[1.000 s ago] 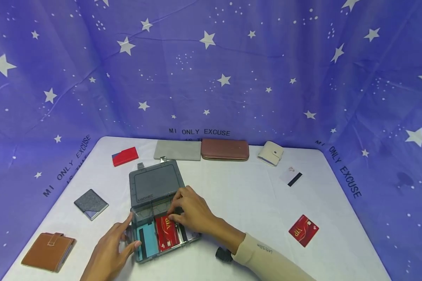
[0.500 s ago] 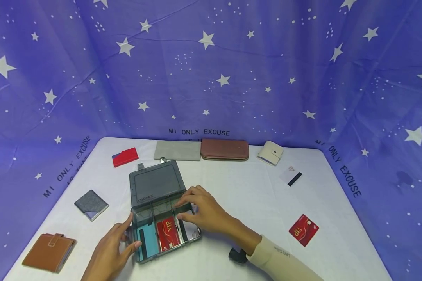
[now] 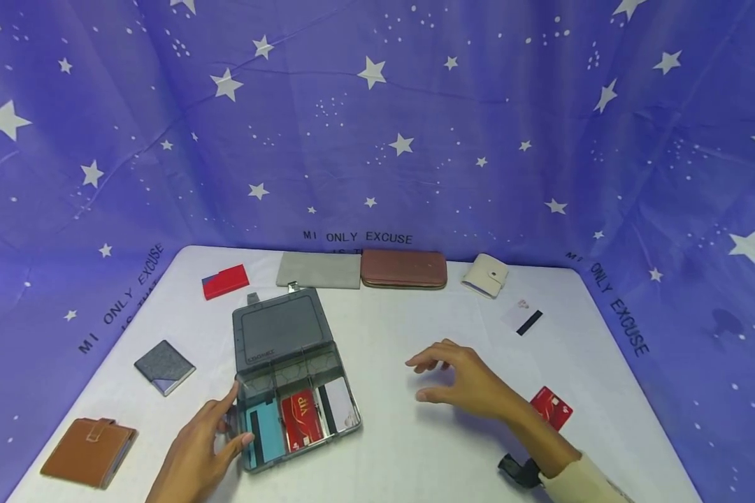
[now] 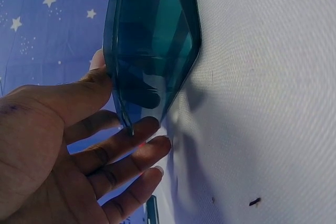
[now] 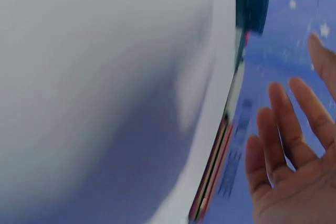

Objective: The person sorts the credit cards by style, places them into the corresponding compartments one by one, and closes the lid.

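Observation:
My left hand (image 3: 195, 443) holds the left side of a grey see-through plastic box (image 3: 347, 391), its thumb over the rim; the left wrist view shows the other fingers (image 4: 131, 156) spread outside the wall. The lid (image 3: 283, 327) stands raised at the back. In the front compartments lie a light-blue card (image 3: 270, 425), a red VIP card (image 3: 300, 418) and a white card (image 3: 340, 402) with a black stripe. Right of the box, my right hand (image 3: 468, 381) hovers above the table, fingers bent loosely around nothing. Its forearm partly covers another red card (image 3: 552, 405).
A clear card (image 3: 521, 318) with a black stripe lies at right. Along the back are a red card case (image 3: 225, 281), a grey wallet (image 3: 319, 270), a brown zip wallet (image 3: 404, 270) and a cream card holder (image 3: 486, 275). At left lie a grey holder (image 3: 165, 367) and a brown wallet (image 3: 88, 452).
My right hand has lifted from the box's compartments and moved right over the table, uncovering the white card. My left hand has stayed at the box.

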Motion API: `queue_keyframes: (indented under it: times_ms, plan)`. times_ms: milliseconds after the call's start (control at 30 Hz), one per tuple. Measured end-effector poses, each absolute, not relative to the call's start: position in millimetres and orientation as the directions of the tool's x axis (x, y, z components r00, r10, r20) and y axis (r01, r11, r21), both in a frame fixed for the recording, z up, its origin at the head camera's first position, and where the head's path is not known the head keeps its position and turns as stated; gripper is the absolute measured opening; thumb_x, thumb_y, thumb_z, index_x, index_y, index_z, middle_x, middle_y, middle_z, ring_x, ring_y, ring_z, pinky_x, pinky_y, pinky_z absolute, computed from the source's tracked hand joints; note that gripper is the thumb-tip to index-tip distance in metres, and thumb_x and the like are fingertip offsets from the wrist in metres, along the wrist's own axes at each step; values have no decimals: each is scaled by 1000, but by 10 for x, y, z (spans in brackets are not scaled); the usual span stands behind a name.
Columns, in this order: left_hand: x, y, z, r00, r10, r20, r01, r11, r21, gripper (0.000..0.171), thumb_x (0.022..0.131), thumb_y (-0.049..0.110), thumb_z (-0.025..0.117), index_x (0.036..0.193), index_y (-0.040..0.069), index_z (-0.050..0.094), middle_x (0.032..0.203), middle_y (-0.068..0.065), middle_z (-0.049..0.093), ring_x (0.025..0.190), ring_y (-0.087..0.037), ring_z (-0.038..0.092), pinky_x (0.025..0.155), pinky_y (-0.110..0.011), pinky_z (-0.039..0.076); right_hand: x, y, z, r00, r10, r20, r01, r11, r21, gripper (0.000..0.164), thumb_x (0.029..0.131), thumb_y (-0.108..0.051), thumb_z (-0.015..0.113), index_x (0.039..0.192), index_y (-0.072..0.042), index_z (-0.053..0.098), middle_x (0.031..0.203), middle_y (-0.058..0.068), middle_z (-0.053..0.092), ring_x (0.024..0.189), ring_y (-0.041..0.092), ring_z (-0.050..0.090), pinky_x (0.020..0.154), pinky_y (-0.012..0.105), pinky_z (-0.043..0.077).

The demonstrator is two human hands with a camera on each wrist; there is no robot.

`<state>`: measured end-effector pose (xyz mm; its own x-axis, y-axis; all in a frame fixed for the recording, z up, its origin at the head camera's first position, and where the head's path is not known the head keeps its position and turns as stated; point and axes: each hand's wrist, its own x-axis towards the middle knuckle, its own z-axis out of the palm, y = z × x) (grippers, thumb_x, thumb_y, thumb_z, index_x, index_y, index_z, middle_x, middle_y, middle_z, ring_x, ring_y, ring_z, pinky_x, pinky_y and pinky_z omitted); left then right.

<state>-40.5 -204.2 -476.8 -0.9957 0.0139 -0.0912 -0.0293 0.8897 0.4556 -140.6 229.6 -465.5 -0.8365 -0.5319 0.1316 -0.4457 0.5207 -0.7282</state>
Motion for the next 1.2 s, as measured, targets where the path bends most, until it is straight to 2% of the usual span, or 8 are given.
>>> queue_keyframes:
  times_ms: [167,367,533,667,733,967,1100,1200]
  plan:
    - [-397,-2037,-4768,-995,18,-102,-31,889,458,85,83,38,80,154,14,38,112,-4,62,85,-11,56,66,-31,44,-1276,2841,-4683,-879,-472,61,-368,593,-716,58,71,-29,90,124,-32,67,110,-8,70,102,15,62,89,32,47]
    - [-396,-2034,-4761,-995,13,-95,-33,887,461,86,83,36,80,154,14,38,112,-5,63,86,-11,57,67,-32,45,-1107,3421,-4670,-910,-415,5,-311,674,-670,59,70,-32,90,124,-30,67,119,-9,65,106,14,56,88,28,45]
    - [-389,-2033,-4763,-997,6,-83,-34,885,464,86,83,35,81,154,14,38,111,-5,63,86,-11,57,67,-31,45,-981,3770,-4625,-940,-336,-63,-242,784,-572,62,67,-44,89,124,-40,64,127,-9,55,112,1,43,85,24,46]
    - [-384,-2034,-4761,-998,13,-68,-21,879,476,85,83,35,81,154,14,39,109,-5,62,85,-11,56,67,-31,44,-930,3964,-4658,-945,-322,-58,-244,810,-533,64,65,-41,91,123,-38,64,131,-3,50,112,-10,29,83,24,47]
    - [-384,-2033,-4757,-997,12,-70,-23,877,479,85,83,35,81,154,15,39,109,-4,62,85,-11,56,66,-31,44,-923,4017,-4690,-945,-325,-44,-256,815,-519,63,64,-39,92,120,-37,65,131,0,49,111,-9,26,83,24,45]
    - [-393,-2034,-4755,-996,8,-85,-35,872,489,85,84,37,80,155,16,38,109,-4,61,83,-11,54,67,-31,43,-983,3978,-4765,-949,-314,4,-277,832,-480,48,58,-36,95,98,-35,67,117,-3,50,110,13,32,81,26,42]
    - [-386,-2037,-4753,-998,8,-66,-26,870,493,85,83,34,81,154,15,39,109,-4,62,84,-11,55,67,-32,44,-1063,3870,-4796,-950,-313,0,-275,835,-476,46,55,-37,96,87,-33,63,99,-7,53,98,13,39,76,25,39]
    - [-384,-2039,-4749,-998,6,-70,-29,869,493,85,83,34,81,154,16,39,110,-5,62,85,-12,55,68,-32,44,-1121,3765,-4798,-953,-299,-49,-236,832,-502,42,59,-35,95,85,-29,62,89,-9,56,90,11,48,74,24,41]
